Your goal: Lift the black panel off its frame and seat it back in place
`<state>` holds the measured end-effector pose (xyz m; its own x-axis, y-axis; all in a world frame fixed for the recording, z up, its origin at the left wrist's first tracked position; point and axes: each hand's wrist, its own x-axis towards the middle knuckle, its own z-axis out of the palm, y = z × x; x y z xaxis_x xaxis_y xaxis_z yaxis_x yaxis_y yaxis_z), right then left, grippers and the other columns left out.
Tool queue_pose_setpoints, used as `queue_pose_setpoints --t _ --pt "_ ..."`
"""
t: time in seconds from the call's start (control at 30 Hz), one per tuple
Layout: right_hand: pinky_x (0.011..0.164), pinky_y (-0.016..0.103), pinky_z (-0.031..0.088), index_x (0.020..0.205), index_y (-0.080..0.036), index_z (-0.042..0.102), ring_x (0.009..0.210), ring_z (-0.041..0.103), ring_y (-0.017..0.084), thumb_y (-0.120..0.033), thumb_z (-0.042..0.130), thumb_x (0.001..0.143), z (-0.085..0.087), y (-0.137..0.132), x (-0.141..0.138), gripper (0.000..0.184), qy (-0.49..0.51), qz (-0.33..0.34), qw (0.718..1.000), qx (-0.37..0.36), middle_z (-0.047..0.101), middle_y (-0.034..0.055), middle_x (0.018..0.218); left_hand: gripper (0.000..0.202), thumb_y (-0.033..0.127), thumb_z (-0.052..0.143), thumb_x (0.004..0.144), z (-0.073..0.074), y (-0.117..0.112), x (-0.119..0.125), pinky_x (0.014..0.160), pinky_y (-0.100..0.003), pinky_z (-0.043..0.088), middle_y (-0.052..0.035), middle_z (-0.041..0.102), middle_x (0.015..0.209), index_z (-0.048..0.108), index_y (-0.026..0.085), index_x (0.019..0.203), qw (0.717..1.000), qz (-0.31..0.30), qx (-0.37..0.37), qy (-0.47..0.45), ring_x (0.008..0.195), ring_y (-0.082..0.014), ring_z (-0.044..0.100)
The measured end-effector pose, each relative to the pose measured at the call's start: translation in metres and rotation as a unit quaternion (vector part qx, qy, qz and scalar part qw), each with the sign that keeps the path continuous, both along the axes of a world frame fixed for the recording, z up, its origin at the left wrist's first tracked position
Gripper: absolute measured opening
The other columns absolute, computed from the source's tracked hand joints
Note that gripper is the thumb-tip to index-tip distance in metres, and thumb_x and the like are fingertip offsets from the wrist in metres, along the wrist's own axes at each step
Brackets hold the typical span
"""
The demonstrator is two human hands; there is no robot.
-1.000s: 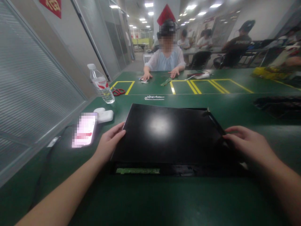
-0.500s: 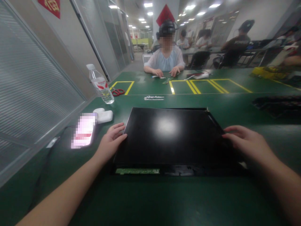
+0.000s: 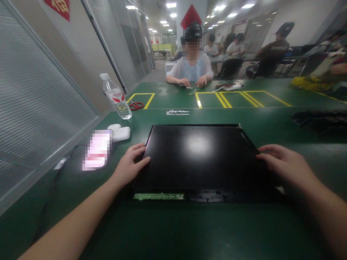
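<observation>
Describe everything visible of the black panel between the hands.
The black panel is flat and roughly rectangular, its smooth, glossy face up with a bright reflection. It lies nearly level within a dark frame on the green table. A green strip shows along the near side, at left. The left hand has its thumb over the left edge; the right hand touches the frame's right side.

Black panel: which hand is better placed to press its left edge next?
Probably the left hand: its thumb lies over that edge of the black panel; the right hand is opposite.
</observation>
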<state>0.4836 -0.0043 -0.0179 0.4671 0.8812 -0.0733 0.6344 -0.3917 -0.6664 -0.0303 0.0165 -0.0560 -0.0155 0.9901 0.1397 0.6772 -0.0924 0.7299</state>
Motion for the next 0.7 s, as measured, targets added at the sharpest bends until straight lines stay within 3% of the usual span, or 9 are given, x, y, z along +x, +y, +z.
queue_pose_setpoints --t 0.2,0.7 --pt "0.061 0.042 0.049 0.104 -0.026 0.078 0.062 0.067 0.031 -0.062 0.071 0.060 -0.0058 0.0004 0.0061 0.058 0.011 0.012 1.000 0.009 0.072 0.0050 0.070 0.055 0.058 0.069 0.086 0.0042 -0.0015 0.0004 0.126 -0.060 0.044 -0.0178 0.065 0.153 0.081 0.021 0.125 0.999 -0.024 0.008 0.045 0.145 -0.0408 0.060" --pt "0.066 0.043 0.047 0.097 -0.024 0.077 0.062 0.066 0.030 -0.061 0.069 0.055 -0.0009 0.0017 -0.0007 0.057 0.013 0.009 1.000 0.020 0.072 0.0044 0.068 0.054 0.057 0.065 0.090 0.0013 0.0000 -0.0002 0.129 -0.058 0.040 -0.0187 0.061 0.153 0.079 0.018 0.125 0.996 -0.040 0.012 0.083 0.147 -0.0401 0.058"
